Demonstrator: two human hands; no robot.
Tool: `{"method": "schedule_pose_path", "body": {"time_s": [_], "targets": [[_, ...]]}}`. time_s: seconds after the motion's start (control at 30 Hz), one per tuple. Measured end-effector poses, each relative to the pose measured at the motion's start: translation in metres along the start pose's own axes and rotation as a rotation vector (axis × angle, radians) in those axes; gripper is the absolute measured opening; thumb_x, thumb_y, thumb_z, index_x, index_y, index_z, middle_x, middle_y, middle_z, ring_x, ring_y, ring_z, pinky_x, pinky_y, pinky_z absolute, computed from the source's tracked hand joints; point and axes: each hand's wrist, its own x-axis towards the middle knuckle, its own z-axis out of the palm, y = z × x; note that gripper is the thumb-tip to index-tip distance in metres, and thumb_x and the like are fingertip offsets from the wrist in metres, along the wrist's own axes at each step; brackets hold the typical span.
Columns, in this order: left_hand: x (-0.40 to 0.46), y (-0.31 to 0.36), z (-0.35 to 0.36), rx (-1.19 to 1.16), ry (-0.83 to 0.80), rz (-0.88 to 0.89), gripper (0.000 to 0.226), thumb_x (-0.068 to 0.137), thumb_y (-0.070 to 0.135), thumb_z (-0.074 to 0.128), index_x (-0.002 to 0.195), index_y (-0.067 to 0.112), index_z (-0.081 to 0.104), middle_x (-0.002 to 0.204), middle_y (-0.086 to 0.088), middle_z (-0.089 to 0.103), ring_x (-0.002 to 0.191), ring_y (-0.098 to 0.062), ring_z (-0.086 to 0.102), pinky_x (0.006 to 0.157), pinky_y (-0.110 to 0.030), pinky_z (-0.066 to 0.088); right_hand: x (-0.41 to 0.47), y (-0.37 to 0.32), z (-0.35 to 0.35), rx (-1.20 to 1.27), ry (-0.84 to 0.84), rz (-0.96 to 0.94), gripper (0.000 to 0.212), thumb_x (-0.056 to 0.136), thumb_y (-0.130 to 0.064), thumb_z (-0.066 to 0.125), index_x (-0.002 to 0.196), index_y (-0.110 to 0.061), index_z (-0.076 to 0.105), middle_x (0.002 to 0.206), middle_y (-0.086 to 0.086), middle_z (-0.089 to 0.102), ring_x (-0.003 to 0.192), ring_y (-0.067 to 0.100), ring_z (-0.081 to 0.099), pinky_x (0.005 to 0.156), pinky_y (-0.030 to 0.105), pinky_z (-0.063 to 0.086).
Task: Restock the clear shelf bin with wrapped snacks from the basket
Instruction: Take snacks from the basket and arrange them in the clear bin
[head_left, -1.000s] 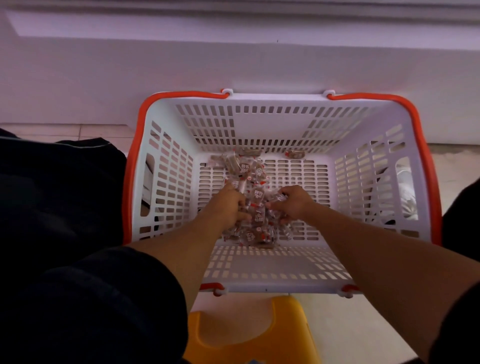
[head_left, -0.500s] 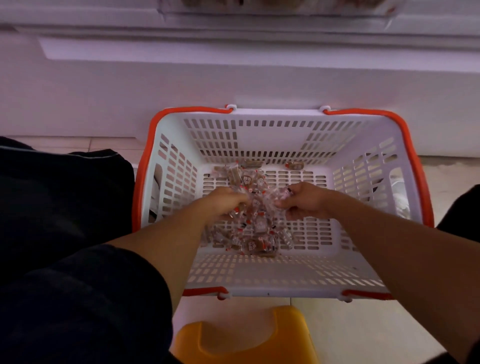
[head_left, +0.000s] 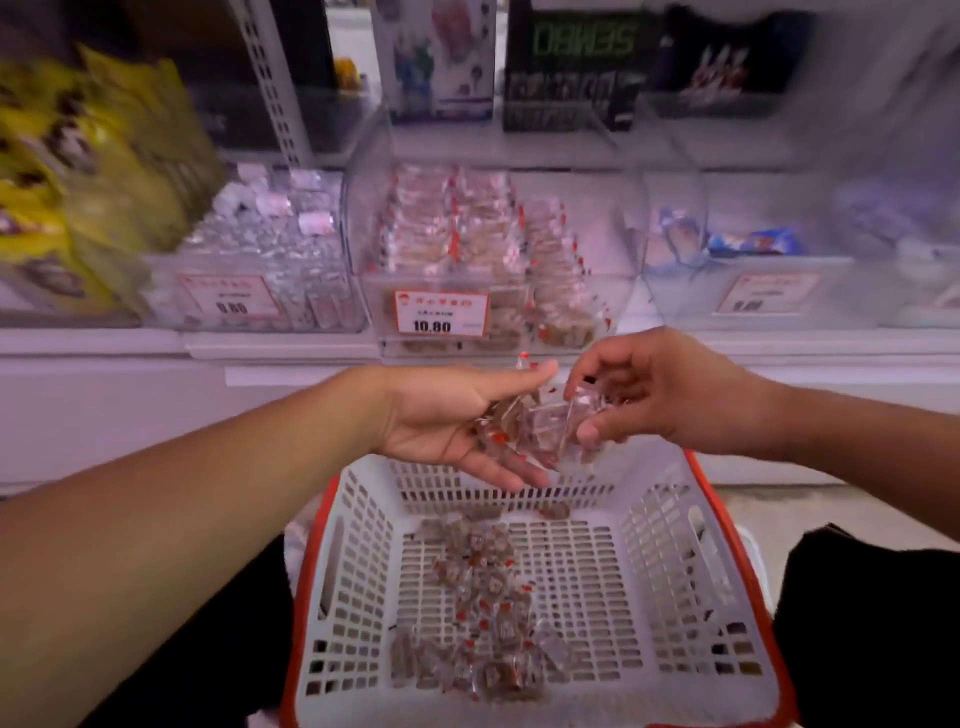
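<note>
While two hands, left hand (head_left: 447, 415) and right hand (head_left: 649, 395), grip one snack bunch (head_left: 535, 428), one basket (head_left: 685, 582) waits

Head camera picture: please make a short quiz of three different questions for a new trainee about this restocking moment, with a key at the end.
1. True or false: the basket is empty.
2. The price tag on the middle clear bin reads: A) 9.80 B) 10.80 C) 12.80
3. Fill in: the handful of wrapped snacks is carried by ____ hands.

Key:
1. False; loose snacks lie on its floor.
2. B
3. Both: left hand and right hand, above the basket.
</note>
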Motion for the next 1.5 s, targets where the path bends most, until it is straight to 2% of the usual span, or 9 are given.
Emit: {"method": "schedule_pose_path", "body": {"time_s": [0.43,0.57,0.67,0.8,1.0,1.1,1.2,1.33,1.5], "targets": [[-0.040,0.049,0.006,-0.339,-0.058,0.323,0.028,0.082,0.012,0.065,0.106,0.002,0.076,0.109,-0.023,0.071,0.104,-0.039,0.069,0.083,-0.041,0.060,0.016,-0.061,-0.007,0.302,0.486,-0.345,0.036,0.072,-0.013,0.075,0.107,-0.020,0.073,0.097,0.004,0.077,0.092,0.014,0.070,0.086,0.025,0.057],[-0.035,0.048,0.003,-0.216,-0.041,0.331,0.032,0.080,0.011,0.071,0.112,0.009,0.074,0.120,-0.018,0.069,0.111,-0.035,0.067,0.084,-0.032,0.060,0.025,-0.055,-0.007,0.162,0.412,-0.312,0.026,0.076,-0.017,0.073,0.101,-0.017,0.076,0.096,0.006,0.077,0.087,0.011,0.070,0.081,0.027,0.059],[-0.030,0.049,0.006,-0.124,0.082,0.344,0.021,0.072,0.013,0.074,0.092,0.013,0.079,0.098,-0.011,0.075,0.095,-0.024,0.074,0.067,-0.023,0.060,0.032,-0.053,0.006,0.202,0.340,-0.319,0.028,0.076,-0.020,0.072,0.103,-0.026,0.076,0.100,0.015,0.073,0.080,0.016,0.064,0.075,0.037,0.059],[-0.032,0.057,0.006,0.188,0.206,0.311,0.019,0.074,0.000,0.079,0.078,0.018,0.074,0.080,-0.003,0.072,0.074,-0.011,0.072,0.049,-0.017,0.052,0.036,-0.055,0.004,0.054,0.291,-0.319,0.055,0.072,-0.024,0.075,0.124,-0.036,0.062,0.114,-0.007,0.071,0.103,0.007,0.068,0.082,0.025,0.058],[-0.049,0.103,-0.007,0.540,0.393,0.350,0.038,0.072,-0.009,0.076,0.102,0.008,0.061,0.077,-0.004,0.074,0.060,-0.011,0.068,0.041,-0.018,0.045,0.050,-0.091,-0.041,-0.297,0.179,-0.325,0.042,0.071,-0.012,0.085,0.108,-0.020,0.067,0.094,0.000,0.071,0.086,0.022,0.069,0.081,0.042,0.059],[-0.048,0.125,-0.021,0.502,0.474,0.473,0.044,0.074,-0.002,0.080,0.112,0.009,0.061,0.090,-0.006,0.077,0.067,-0.013,0.071,0.043,-0.020,0.049,0.069,-0.101,-0.059,-0.333,0.253,-0.286,0.032,0.067,-0.023,0.084,0.095,-0.019,0.068,0.085,0.003,0.074,0.072,0.027,0.069,0.068,0.054,0.057],[-0.040,0.133,-0.037,0.448,0.492,0.514,0.042,0.074,0.003,0.080,0.112,0.011,0.064,0.094,-0.008,0.077,0.074,-0.017,0.074,0.048,-0.022,0.055,0.088,-0.098,-0.066,-0.305,0.293,-0.249,0.032,0.065,-0.026,0.083,0.093,-0.021,0.067,0.083,0.005,0.074,0.059,0.016,0.065,0.062,0.045,0.057],[-0.029,0.133,-0.054,0.391,0.465,0.541,0.035,0.075,0.001,0.078,0.106,0.011,0.068,0.093,-0.008,0.077,0.073,-0.016,0.074,0.054,-0.024,0.058,0.103,-0.086,-0.068,-0.229,0.283,-0.233,0.036,0.067,-0.028,0.081,0.099,-0.028,0.065,0.088,-0.001,0.074,0.067,0.012,0.070,0.063,0.037,0.061],[-0.020,0.132,-0.066,0.407,0.393,0.547,0.043,0.064,0.018,0.083,0.104,0.021,0.069,0.099,0.003,0.077,0.086,-0.012,0.074,0.067,-0.019,0.057,0.112,-0.080,-0.075,-0.206,0.206,-0.220,0.035,0.063,-0.036,0.075,0.096,-0.029,0.064,0.090,-0.004,0.073,0.072,0.018,0.071,0.066,0.050,0.059]]}}
